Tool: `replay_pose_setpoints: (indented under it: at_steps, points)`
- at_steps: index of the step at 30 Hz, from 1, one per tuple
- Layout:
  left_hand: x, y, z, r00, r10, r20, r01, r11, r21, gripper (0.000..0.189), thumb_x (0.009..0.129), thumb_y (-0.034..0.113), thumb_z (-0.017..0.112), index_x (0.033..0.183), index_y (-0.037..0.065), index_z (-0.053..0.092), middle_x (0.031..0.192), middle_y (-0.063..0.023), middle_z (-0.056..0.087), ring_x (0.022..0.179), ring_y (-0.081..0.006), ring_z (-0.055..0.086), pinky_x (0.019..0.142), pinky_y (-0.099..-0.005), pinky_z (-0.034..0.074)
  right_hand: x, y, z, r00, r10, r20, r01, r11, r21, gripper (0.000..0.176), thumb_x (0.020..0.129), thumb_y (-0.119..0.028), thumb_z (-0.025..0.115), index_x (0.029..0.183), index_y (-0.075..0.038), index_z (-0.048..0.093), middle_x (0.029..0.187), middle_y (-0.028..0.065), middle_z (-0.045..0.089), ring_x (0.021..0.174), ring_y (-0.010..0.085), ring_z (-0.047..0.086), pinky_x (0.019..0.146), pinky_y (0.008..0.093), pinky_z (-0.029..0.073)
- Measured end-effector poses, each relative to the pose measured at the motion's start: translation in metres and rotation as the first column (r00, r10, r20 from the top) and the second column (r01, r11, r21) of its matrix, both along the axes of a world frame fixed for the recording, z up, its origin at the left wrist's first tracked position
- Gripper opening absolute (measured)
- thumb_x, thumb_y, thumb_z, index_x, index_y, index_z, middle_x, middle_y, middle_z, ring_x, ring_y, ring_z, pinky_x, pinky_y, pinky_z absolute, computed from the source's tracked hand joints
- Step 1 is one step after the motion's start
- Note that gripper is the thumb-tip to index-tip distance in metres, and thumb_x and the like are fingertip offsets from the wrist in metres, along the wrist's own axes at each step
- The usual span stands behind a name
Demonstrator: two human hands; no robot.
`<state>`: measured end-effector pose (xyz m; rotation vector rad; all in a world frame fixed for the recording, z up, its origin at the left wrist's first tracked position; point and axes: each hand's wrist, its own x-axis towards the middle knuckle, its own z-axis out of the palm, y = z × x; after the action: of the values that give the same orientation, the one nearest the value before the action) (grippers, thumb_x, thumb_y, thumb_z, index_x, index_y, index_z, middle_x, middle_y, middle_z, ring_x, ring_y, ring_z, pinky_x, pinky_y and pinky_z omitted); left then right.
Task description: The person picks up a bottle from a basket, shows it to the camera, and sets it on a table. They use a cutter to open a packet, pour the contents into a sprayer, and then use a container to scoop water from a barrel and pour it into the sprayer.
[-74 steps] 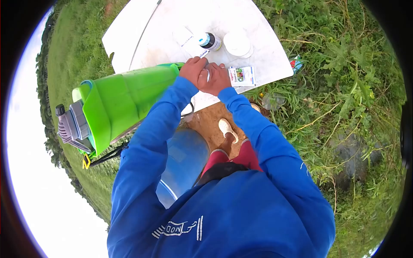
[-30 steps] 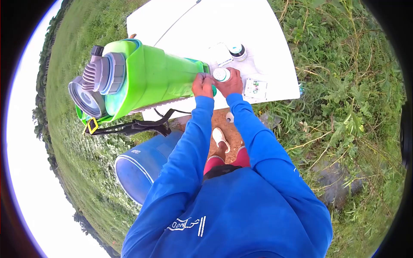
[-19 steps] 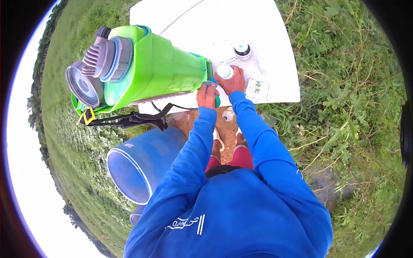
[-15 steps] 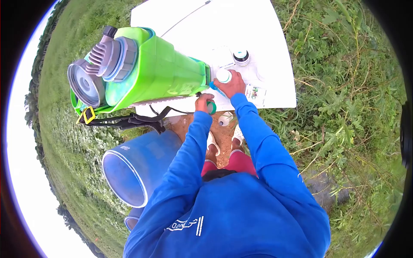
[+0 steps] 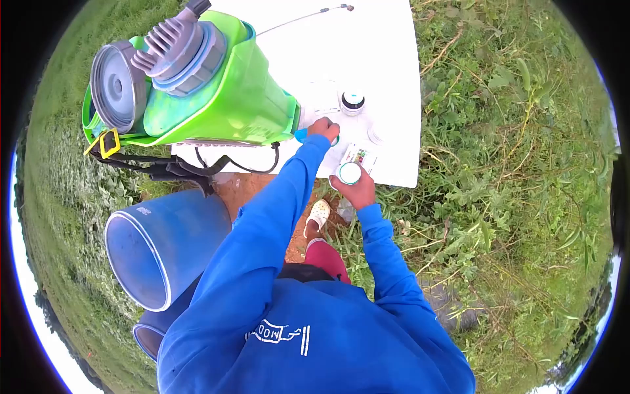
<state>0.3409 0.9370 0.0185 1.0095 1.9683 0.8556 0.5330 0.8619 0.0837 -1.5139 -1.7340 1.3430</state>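
Outdoors, the right hand [image 5: 355, 191] gripped a white bottle [image 5: 348, 173] just off the white surface's [image 5: 394, 79] near edge. The left hand [image 5: 323, 127] was curled round what looked like its teal cap [image 5: 335, 140], beside the green sprayer tank [image 5: 230, 98]. Uncapping seemed done, with nothing poured yet. Grass lay all round, and a blue barrel [image 5: 164, 243] stood near.
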Motion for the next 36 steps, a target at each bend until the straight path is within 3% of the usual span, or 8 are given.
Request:
replay_pose_setpoints:
  at_steps: [3,9,15,18,20,25,29,36]
  points:
    - [0.002,0.013,-0.002,0.998,0.045,0.047,-0.052,0.985,0.166,0.046,0.077,0.038,0.065,0.106,0.002,0.065,0.093,-0.0182,0.068,0.088,-0.0314,0.067,0.08,-0.0388,0.051,0.002,0.001,-0.008,0.999,0.038,0.02,-0.038,0.999,0.032,0.063,0.064,-0.039,0.089,0.109,-0.003,0.065,0.102,0.0136,0.071,0.095,0.0263,0.07,0.081,0.0398,0.055]
    - [0.021,-0.081,0.078,0.982,0.019,-0.186,0.08,0.857,0.509,0.023,0.08,0.006,0.06,0.103,0.005,0.059,0.107,-0.018,0.06,0.094,-0.0385,0.061,0.078,-0.0462,0.051,-0.014,0.025,-0.009,0.997,0.058,0.051,-0.07,0.962,0.265,0.056,0.064,-0.034,0.088,0.106,-0.004,0.065,0.1,0.0131,0.069,0.092,0.0315,0.068,0.078,0.042,0.055]
    - [0.018,-0.28,0.015,0.998,-0.026,-0.064,0.028,0.999,0.026,0.014,0.083,0.012,0.061,0.095,0.005,0.062,0.087,-0.0183,0.067,0.084,-0.0381,0.066,0.076,-0.0453,0.052,-0.034,0.045,-0.007,0.993,0.006,0.12,-0.054,0.915,0.399,0.055,0.064,-0.034,0.088,0.104,-0.003,0.065,0.098,0.0165,0.067,0.095,0.0345,0.065,0.084,0.0438,0.052]
    - [0.005,-0.37,-0.03,0.994,0.016,-0.108,-0.019,1.0,-0.022,0.017,0.085,0.017,0.061,0.098,0.005,0.063,0.091,-0.0216,0.069,0.085,-0.0396,0.067,0.076,-0.0484,0.052,-0.045,0.049,-0.012,0.987,-0.028,0.156,-0.037,0.916,0.399,0.057,0.063,-0.034,0.089,0.105,-0.004,0.066,0.098,0.0164,0.068,0.094,0.0338,0.066,0.086,0.0436,0.052]
    - [-0.002,-0.427,-0.033,0.999,0.01,0.049,0.01,0.916,-0.401,0.024,0.085,0.022,0.061,0.102,0.006,0.064,0.094,-0.023,0.069,0.09,-0.0416,0.067,0.078,-0.0516,0.053,-0.053,0.053,-0.023,0.995,-0.013,0.1,-0.022,0.938,0.345,0.056,0.066,-0.035,0.089,0.104,-0.002,0.065,0.099,0.0137,0.069,0.091,0.0264,0.068,0.083,0.0402,0.053]
    - [0.009,-0.498,0.005,0.873,0.487,-0.012,-0.421,0.741,-0.522,0.042,0.088,0.042,0.054,0.115,0.011,0.067,0.11,-0.0229,0.068,0.107,-0.0422,0.063,0.091,-0.048,0.049,-0.057,0.052,-0.011,0.99,0.035,0.136,-0.023,0.996,-0.091,0.065,0.077,-0.037,0.082,0.124,0.0,0.056,0.105,0.0128,0.066,0.086,0.0203,0.065,0.057,0.0304,0.057]
    - [0.037,-0.565,-0.031,0.616,0.782,0.097,-0.584,0.535,-0.61,0.046,0.088,0.045,0.054,0.118,0.013,0.066,0.117,-0.0233,0.065,0.112,-0.0403,0.061,0.096,-0.047,0.047,-0.058,0.048,-0.005,0.995,-0.006,0.099,0.024,0.982,-0.187,0.073,0.077,-0.036,0.083,0.133,-0.004,0.05,0.116,0.0178,0.061,0.093,0.0309,0.064,0.067,0.0367,0.06]
    - [0.078,-0.65,-0.035,0.499,0.859,0.115,-0.648,0.458,-0.608,0.047,0.088,0.045,0.053,0.121,0.014,0.066,0.121,-0.0221,0.064,0.116,-0.0388,0.059,0.1,-0.0451,0.045,-0.049,0.073,-0.027,0.991,-0.079,0.106,0.106,0.954,-0.279,0.076,0.07,-0.032,0.088,0.134,-0.013,0.05,0.136,0.0152,0.048,0.1,0.0339,0.061,0.071,0.0397,0.061]
